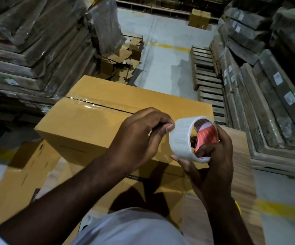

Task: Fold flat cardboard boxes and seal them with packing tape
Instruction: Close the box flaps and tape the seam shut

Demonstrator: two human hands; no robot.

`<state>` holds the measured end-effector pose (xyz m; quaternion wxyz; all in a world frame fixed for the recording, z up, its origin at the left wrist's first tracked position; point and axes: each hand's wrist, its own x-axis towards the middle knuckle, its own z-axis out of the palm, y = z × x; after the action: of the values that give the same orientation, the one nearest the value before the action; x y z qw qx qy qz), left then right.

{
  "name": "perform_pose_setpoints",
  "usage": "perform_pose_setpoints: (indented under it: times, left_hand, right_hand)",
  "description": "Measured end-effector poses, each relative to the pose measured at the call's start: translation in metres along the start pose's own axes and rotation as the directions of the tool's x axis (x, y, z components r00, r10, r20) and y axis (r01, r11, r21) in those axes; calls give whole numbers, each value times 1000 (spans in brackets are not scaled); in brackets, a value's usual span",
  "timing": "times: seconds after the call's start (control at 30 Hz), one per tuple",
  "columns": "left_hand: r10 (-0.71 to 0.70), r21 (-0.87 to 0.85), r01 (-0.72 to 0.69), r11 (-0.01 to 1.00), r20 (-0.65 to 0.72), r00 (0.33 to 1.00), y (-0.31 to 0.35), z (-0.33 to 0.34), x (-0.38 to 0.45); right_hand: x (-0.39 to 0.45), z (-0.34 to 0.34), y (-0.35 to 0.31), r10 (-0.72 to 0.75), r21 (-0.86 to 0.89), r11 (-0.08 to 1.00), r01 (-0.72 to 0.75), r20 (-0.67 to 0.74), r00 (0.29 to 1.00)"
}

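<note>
A folded brown cardboard box (pixel 97 124) stands in front of me, its top seam covered by a strip of clear tape (pixel 90 104). Above its near right corner I hold a roll of packing tape (pixel 182 138) with a red and white core. My right hand (pixel 212 156) grips the roll from below, fingers through the core. My left hand (pixel 141 138) pinches the outer edge of the roll between thumb and fingers. Flat cardboard sheets (pixel 24 181) lie under the box.
Plastic-wrapped stacks of flat goods (pixel 37 41) rise on the left and right (pixel 267 85). Wooden pallets (pixel 207 76) sit on the grey floor at the right. Torn cardboard scraps (pixel 123 62) lie beyond the box. A small box (pixel 199 18) stands far back.
</note>
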<state>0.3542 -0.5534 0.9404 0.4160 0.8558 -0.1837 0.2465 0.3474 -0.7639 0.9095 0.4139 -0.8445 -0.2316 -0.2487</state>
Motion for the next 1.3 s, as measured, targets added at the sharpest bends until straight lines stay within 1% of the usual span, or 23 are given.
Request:
perform_pose_setpoints:
  times: [0.1, 0.2, 0.3, 0.43, 0.6, 0.73, 0.77, 0.87, 0.9, 0.97, 1.07, 1.13, 1.2, 1.27, 1.3]
  left_hand:
    - [-21, 62, 20, 998, 22, 1000, -1, 1, 0]
    - [-40, 33, 39, 999, 32, 999, 0, 1, 0]
    - [-78, -76, 82, 994, 59, 995, 2, 0, -1]
    - [-138, -249, 156, 956, 88, 987, 0, -1, -4]
    - [-188, -353, 212, 911, 102, 977, -3, -4, -3]
    - [-280, -492, 303, 816, 122, 952, -4, -2, -3]
    - [-280, -495, 306, 813, 128, 951, -4, -1, -3]
    - [-232, -421, 240, 875, 72, 970, -2, 3, -5]
    - [-241, -427, 230, 874, 30, 970, -1, 6, -6]
    - [-294, -487, 237, 841, -43, 955, 3, 12, -11]
    - [-333, -521, 229, 822, -114, 936, 10, 20, -19]
    - [-299, -484, 193, 853, -150, 943, 13, 22, -21]
    - [-242, -427, 145, 892, -182, 953, 16, 22, -21]
    - [-199, -365, 112, 924, -209, 958, 17, 22, -21]
    - [-185, -332, 106, 937, -218, 958, 17, 22, -21]
  right_hand:
    - [-1, 2, 1, 8, -25, 1000, -8, 9, 1000]
    - [-1, 3, 2, 29, -19, 999, -29, 13, 999]
    - [-2, 3, 5, 41, 0, 999, -41, -3, 999]
    - [-1, 3, 5, 42, 13, 999, -42, -11, 999]
    - [1, 4, 5, 27, 6, 1000, -27, -2, 1000]
    - [0, 4, 7, 32, -32, 999, -32, 5, 999]
    - [1, 4, 8, 35, -38, 999, -35, 8, 999]
    - [2, 3, 7, 37, -36, 999, -36, 19, 999]
    - [3, 3, 6, 28, -41, 999, -27, 19, 999]
    - [4, 1, 1, 16, -62, 998, -15, 13, 1000]
    - [3, 2, -7, 18, -46, 999, -18, 0, 1000]
    - [1, 5, -7, 8, -23, 1000, -8, -19, 1000]
    - [-1, 8, -9, 39, -8, 999, -40, -51, 998]
    - [-3, 8, -14, 49, -3, 999, -49, -39, 998]
    - [-5, 8, -14, 43, -13, 999, -44, -5, 999]
